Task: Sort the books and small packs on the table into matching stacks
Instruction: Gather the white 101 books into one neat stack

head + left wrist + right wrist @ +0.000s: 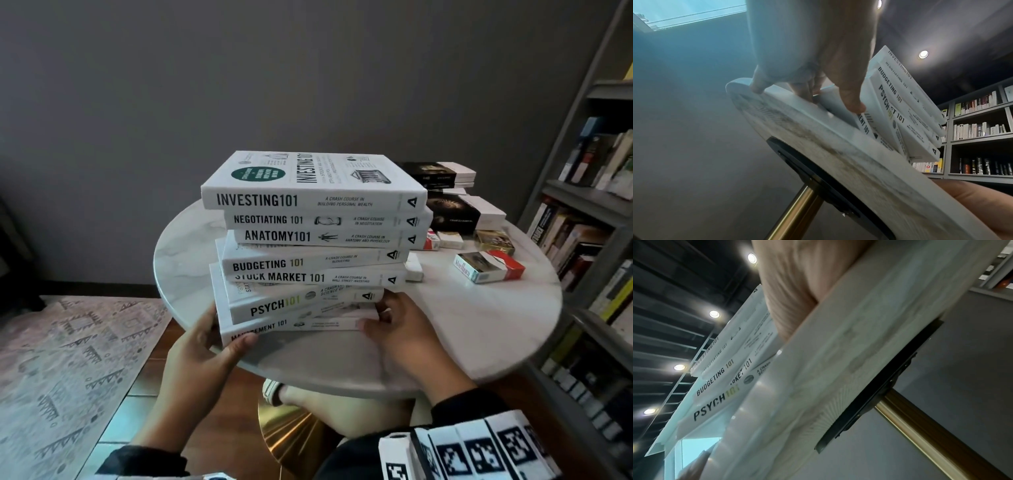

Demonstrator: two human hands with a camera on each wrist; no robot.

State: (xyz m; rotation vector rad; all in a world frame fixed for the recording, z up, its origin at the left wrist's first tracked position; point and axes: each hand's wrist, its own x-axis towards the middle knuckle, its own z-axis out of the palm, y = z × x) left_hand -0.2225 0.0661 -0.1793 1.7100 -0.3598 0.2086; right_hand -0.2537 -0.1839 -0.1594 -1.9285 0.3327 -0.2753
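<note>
A tall, uneven stack of white "101" books (pixel 308 240) stands on the near left of the round marble table (pixel 479 325), spines toward me, Investing 101 on top. My left hand (pixel 222 334) grips the left end of the bottom books, its thumb lying on the Management 101 spine. At the right end of the lowest books my right hand (pixel 380 317) holds them with curled fingers. The left wrist view has the fingers (pixel 851 104) on the bottom book under the stack (pixel 900 105). In the right wrist view the hand (pixel 793 296) is blurred beside the stack (pixel 721 386).
Black-and-white books (pixel 455 209) lie stacked at the back right. Small packs sit on the table's right: a red-and-white one (pixel 489 267), a gold one (pixel 495 241), white ones (pixel 450 240). A bookshelf (pixel 589 205) stands close on the right and a rug (pixel 68 359) lies to the left.
</note>
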